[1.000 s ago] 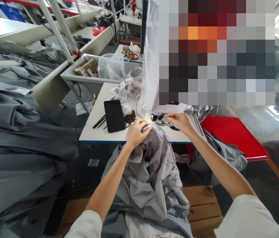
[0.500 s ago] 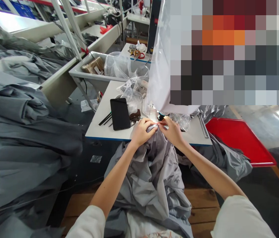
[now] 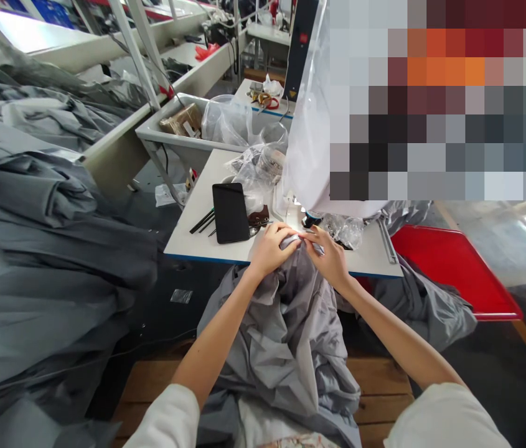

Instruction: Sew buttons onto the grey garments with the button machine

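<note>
Before us a white tabletop (image 3: 197, 199) is stretching out, with a black tablet (image 3: 231, 213) lying on its left and clear plastic bags (image 3: 258, 165) sitting towards the far side. At the near edge our left hand (image 3: 271, 250) and right hand (image 3: 330, 256) are both pinching grey fabric (image 3: 286, 336), fingertips close together, its folds hanging nearer us. Our fingers are seemingly covering the pinched spot.

Left hand (image 3: 272, 250) and right hand (image 3: 329, 256), almost touching, both pinch the grey cloth (image 3: 291, 348), and it spills in folds beneath them! Just left of the left hand, a black tablet (image 3: 230, 213); just beyond the right hand, crinkled clear plastic (image 3: 350, 232); farther to that hand's right, a red tray (image 3: 454, 270).
</note>
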{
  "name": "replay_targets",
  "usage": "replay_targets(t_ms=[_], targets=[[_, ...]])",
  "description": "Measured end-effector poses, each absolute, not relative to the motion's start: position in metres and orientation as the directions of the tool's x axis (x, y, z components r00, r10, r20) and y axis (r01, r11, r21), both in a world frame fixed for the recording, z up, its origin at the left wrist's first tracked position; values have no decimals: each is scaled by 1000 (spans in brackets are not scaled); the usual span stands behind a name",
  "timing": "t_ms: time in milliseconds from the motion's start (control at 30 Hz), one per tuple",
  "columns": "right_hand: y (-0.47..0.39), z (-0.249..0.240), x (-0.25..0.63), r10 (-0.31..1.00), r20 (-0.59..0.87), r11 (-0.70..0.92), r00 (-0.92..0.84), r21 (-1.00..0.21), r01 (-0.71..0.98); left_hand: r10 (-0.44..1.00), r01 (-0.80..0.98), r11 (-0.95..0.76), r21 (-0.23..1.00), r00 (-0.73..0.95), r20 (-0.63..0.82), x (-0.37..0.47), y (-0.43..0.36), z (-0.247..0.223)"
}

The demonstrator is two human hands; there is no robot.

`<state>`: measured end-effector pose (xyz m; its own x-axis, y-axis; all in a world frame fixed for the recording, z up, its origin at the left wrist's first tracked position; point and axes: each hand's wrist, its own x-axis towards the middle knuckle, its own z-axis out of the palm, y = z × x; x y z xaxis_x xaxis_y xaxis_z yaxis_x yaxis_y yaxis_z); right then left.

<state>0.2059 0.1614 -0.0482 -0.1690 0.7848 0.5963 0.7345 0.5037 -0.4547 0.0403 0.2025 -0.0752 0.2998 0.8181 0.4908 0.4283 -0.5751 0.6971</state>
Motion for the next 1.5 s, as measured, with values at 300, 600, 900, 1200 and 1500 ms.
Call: replay_targets(t_ms=[300,600,900,1200,1500], targets=[[157,-50,211,782,593,533,-193,-474,701,817,442,-577,687,310,486,40,202,-76],[159,-45,207,819,566,473,-90,-578,665,820,444,-572,690,303,485,41,202,-76],[177,-43,204,868,491,428,-75,-664,613,823,452,-567,688,301,481,40,202,-74],[180,-44,205,867,482,453,-123,-663,596,817,443,-576,687,308,487,40,202,-76],[178,-54,201,927,340,220,157,-833,507,820,437,-572,694,302,486,40,203,-76]])
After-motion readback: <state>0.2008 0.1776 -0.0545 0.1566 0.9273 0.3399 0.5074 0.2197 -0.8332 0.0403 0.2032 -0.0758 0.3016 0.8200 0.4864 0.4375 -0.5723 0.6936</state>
